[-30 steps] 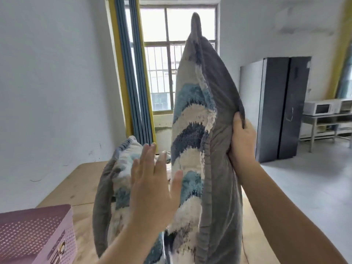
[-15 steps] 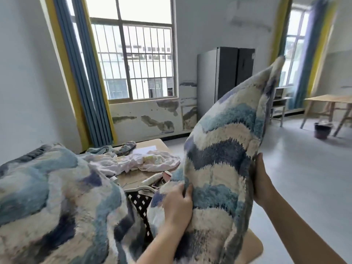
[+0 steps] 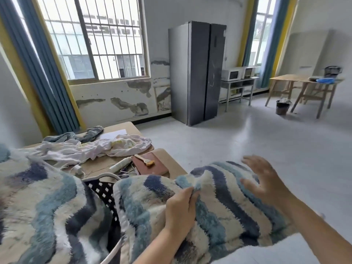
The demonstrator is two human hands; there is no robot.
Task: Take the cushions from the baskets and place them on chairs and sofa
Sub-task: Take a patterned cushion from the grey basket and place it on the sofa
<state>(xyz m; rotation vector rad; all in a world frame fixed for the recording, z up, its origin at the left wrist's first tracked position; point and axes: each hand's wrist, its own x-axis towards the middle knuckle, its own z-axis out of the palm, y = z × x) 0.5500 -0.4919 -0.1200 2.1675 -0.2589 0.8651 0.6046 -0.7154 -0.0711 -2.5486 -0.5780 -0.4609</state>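
A fluffy cushion [image 3: 224, 204] with blue, navy and cream wavy stripes lies tilted low in front of me. My left hand [image 3: 181, 208] pinches a fold of its pile near the middle. My right hand [image 3: 261, 180] hovers blurred over the cushion's right end, fingers spread, holding nothing. A second cushion [image 3: 42, 210] of the same pattern fills the lower left. Between the two shows a dark perforated basket [image 3: 103, 189] with a white rim, mostly hidden by the cushions.
A wooden table [image 3: 169, 162] beyond the basket carries crumpled clothes [image 3: 99, 147], a brown notebook [image 3: 150, 165] and a small brush. A dark fridge [image 3: 198, 71], microwaves on a metal stand, wooden tables [image 3: 302, 86] and a bin [image 3: 283, 107] stand across the grey floor.
The held cushion has dropped from upright to lying low and flat. My right hand has let go of its edge and opened above it. My view has swung right.
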